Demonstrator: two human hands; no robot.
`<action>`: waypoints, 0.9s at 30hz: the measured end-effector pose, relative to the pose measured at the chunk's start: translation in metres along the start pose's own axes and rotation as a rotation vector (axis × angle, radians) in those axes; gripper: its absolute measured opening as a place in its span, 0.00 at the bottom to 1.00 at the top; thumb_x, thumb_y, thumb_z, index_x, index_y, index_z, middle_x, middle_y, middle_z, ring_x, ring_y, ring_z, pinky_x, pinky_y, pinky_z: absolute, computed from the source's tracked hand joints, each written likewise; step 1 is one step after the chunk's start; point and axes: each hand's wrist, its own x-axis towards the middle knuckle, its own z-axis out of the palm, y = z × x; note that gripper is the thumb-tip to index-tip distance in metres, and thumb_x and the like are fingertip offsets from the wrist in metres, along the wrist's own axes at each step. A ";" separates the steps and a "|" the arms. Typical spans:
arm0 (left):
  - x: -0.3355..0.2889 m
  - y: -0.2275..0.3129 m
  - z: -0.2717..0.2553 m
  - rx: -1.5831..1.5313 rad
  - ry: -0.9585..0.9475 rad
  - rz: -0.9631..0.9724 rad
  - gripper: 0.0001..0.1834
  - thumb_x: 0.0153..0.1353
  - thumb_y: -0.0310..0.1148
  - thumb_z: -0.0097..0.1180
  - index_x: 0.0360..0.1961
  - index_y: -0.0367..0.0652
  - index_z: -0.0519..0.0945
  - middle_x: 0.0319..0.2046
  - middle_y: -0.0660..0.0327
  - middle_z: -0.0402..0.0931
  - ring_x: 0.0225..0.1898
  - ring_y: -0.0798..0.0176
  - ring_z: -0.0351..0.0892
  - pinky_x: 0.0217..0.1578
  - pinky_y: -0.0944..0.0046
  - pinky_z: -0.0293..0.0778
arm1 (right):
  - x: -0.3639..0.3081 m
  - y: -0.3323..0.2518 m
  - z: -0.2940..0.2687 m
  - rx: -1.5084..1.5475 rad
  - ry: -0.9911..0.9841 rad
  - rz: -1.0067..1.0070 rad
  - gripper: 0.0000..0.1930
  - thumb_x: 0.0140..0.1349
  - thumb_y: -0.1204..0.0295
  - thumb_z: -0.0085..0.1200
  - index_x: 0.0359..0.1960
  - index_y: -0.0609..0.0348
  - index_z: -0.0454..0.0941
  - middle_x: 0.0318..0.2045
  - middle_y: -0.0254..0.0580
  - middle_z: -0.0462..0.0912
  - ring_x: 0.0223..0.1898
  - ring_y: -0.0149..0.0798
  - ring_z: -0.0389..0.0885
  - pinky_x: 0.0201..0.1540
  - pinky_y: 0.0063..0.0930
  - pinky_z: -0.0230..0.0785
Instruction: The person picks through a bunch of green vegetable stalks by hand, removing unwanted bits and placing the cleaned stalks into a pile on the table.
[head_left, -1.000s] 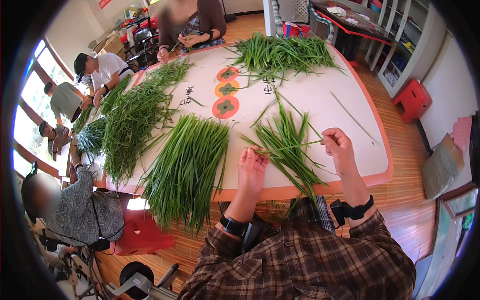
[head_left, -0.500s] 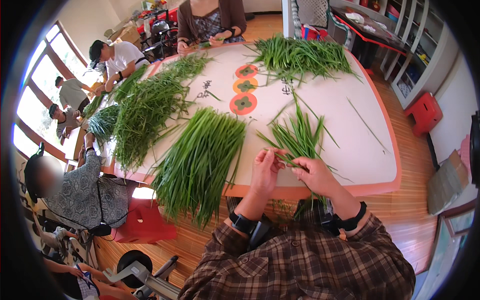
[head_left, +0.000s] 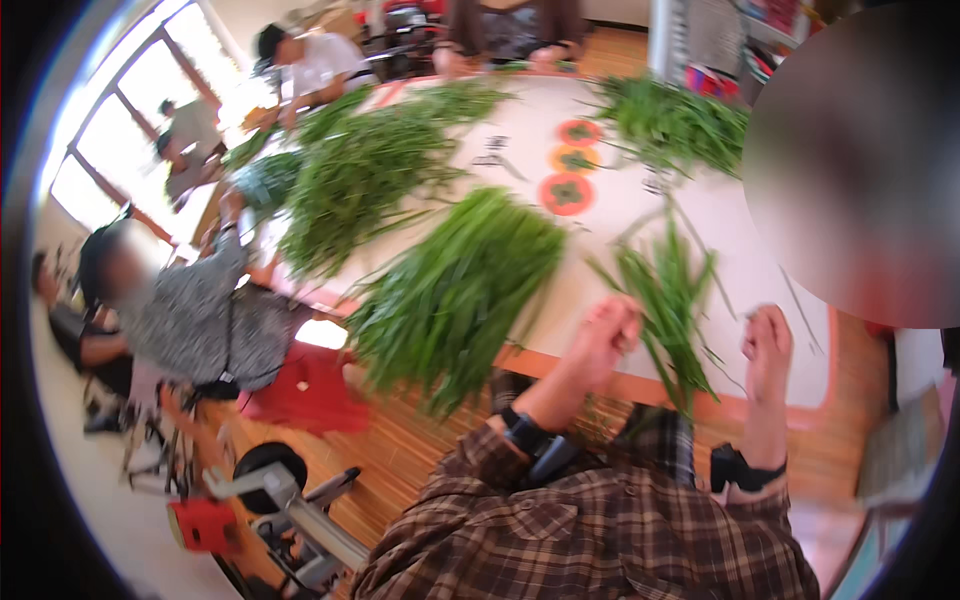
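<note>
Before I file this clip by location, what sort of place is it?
Probably an indoor shared workroom: long green leaves lie heaped on a large white table, and people are gathered around it, one seated on a red stool.

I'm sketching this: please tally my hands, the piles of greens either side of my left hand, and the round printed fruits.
Left hand and right hand: 2
Large pile and small pile: 2
Printed fruits: 3
Total: 7

Head-worn fisheye view, facing down
</note>
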 end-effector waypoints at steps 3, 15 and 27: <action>-0.008 0.008 0.022 -0.101 -0.142 -0.140 0.12 0.61 0.41 0.40 0.31 0.43 0.71 0.14 0.69 0.63 0.15 0.75 0.58 0.17 0.77 0.54 | -0.001 0.011 -0.009 0.231 0.169 -0.047 0.05 0.60 0.70 0.42 0.27 0.54 0.65 0.18 0.24 0.56 0.17 0.17 0.50 0.16 0.12 0.41; -0.025 0.029 0.043 0.152 -0.420 -0.170 0.14 0.60 0.39 0.44 0.24 0.40 0.72 0.11 0.70 0.61 0.14 0.77 0.55 0.15 0.76 0.49 | -0.028 0.010 0.057 0.116 -0.528 0.072 0.22 0.50 0.58 0.56 0.39 0.61 0.68 0.22 0.26 0.63 0.21 0.20 0.60 0.22 0.09 0.52; -0.021 0.022 0.055 0.390 -0.425 -0.194 0.12 0.57 0.34 0.47 0.22 0.37 0.73 0.12 0.69 0.65 0.14 0.76 0.61 0.15 0.75 0.56 | -0.029 0.024 0.039 0.285 -0.371 0.076 0.09 0.57 0.68 0.48 0.26 0.57 0.64 0.18 0.27 0.62 0.18 0.19 0.57 0.21 0.09 0.51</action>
